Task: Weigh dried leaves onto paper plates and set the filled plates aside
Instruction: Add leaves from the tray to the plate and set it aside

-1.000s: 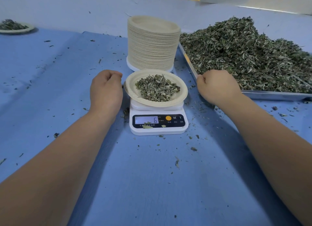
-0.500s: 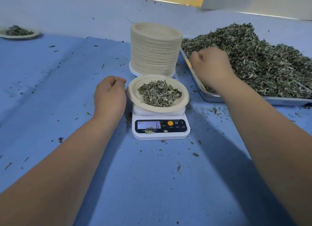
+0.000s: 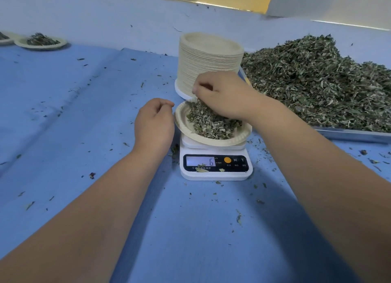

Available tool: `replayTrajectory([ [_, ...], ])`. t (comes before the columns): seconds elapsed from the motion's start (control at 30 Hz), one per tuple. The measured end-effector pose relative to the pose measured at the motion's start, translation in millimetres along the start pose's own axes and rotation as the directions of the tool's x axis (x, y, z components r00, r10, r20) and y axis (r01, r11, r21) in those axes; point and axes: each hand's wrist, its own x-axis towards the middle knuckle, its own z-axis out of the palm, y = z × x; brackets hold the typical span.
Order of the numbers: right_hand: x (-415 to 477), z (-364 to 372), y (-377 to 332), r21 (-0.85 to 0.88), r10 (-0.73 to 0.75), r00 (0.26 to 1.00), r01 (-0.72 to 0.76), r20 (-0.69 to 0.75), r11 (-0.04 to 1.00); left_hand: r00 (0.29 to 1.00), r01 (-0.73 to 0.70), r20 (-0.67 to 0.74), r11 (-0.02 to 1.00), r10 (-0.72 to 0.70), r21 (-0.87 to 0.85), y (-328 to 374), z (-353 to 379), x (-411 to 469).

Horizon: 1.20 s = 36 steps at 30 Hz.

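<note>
The blue-covered tabletop carries everything, with a white scale near its middle. To the right of the scale and a little behind it, a metal tray holds a broad heap of dried leaves. Directly behind the scale stands a tall stack of paper plates.

Both bare forearms reach in from the near edge, one on each side of the scale. The right hand hangs over the back of the scale, palm down. Its fingers curl round a clump of leaves whose lower end meets the pile on the paper plate below. This hand hides part of the stack's base and the plate's far right rim.

The left hand rests just left of the scale, its fingers loosely curled and holding nothing. Its fingertips are just beside the plate's rim, and I cannot tell whether they touch it.

The plate sits on the scale's platform and overhangs it. The display reads 6, and leaf bits lie on the front panel. Far left of the scale and behind it sits a filled plate. Leaf crumbs dot the cloth around the scale.
</note>
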Motion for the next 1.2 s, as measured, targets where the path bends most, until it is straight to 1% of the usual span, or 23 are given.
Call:
replayTrajectory([
  [0.07, -6.6, -3.2, 4.8, 0.139, 0.055, 0.996, -0.045, -0.069, 0.989, 1.0, -0.015, 0.011, 1.0, 0.015, 0.02, 0.2, 0.4, -0.5],
  [0.13, -17.7, -5.8, 9.9, 0.193, 0.085, 0.991, -0.064, -0.101, 0.979, 0.999, -0.038, 0.034, 0.999, 0.037, 0.024, 1.4, 1.0, -3.7],
  [0.23, -35.1, -3.2, 16.1, 0.104, 0.054, 0.998, -0.052, -0.015, 0.993, 0.994, -0.07, 0.082, 0.997, 0.068, 0.017, 5.0, 2.4, -7.5],
  [0.3, -43.2, -0.6, 20.4, 0.089, 0.04, 0.999, -0.04, 0.0, 0.995, 0.986, -0.097, 0.143, 0.995, 0.092, 0.03, 5.6, 3.8, -9.2],
  [0.37, -48.3, -0.9, 25.1, 0.14, 0.039, 0.996, -0.029, -0.074, 0.99, 0.976, -0.117, 0.19, 0.992, 0.107, 0.045, 6.0, 4.4, -10.8],
  [0.47, -53.9, -5.4, 32.4, 0.232, 0.11, 0.976, -0.065, -0.186, 0.971, 0.965, -0.131, 0.233, 0.991, 0.119, 0.038, 7.7, 3.9, -12.2],
  [0.57, -64.5, -6.3, 41.9, 0.194, 0.125, 0.972, -0.085, -0.201, 0.977, 0.952, -0.158, 0.268, 0.987, 0.149, 0.009, 8.8, 3.1, -13.2],
  [0.67, -81.5, -2.2, 58.1, 0.217, 0.189, 0.944, -0.132, -0.269, 0.967, 0.944, -0.183, 0.287, 0.982, 0.161, 0.049, 7.0, 2.8, -14.5],
  [0.7, -86.4, -0.7, 65.5, 0.193, 0.214, 0.932, -0.162, -0.292, 0.968, 0.944, -0.185, 0.289, 0.981, 0.162, 0.055, 6.2, 3.3, -14.6],
  [0.77, -93.7, 0.7, 80.0, 0.092, 0.241, 0.922, -0.224, -0.304, 0.97, 0.951, -0.194, 0.258, 0.979, 0.172, 0.066, 6.0, 3.5, -14.2],
  [0.9, -95.1, 2.8, 96.6, -0.101, 0.305, 0.92, -0.337, -0.244, 0.936, 0.974, -0.186, 0.145, 0.979, 0.173, 0.079, 5.2, -0.9, -10.0],
  [1.03, -93.9, 9.2, 100.8, -0.253, 0.402, 0.888, -0.451, -0.221, 0.856, 0.986, -0.139, 0.102, 0.986, 0.13, 0.089, 5.6, -3.7, -8.6],
  [1.13, -94.7, 8.4, 103.3, -0.4, 0.527, 0.835, -0.541, -0.157, 0.739, 0.987, -0.127, 0.113, 0.988, 0.116, 0.089, 7.5, -4.4, -10.5],
  [1.2, -95.3, 6.2, 104.5, -0.445, 0.569, 0.812, -0.56, -0.129, 0.699, 0.985, -0.135, 0.121, 0.986, 0.123, 0.098, 7.3, -4.4, -10.2],
])
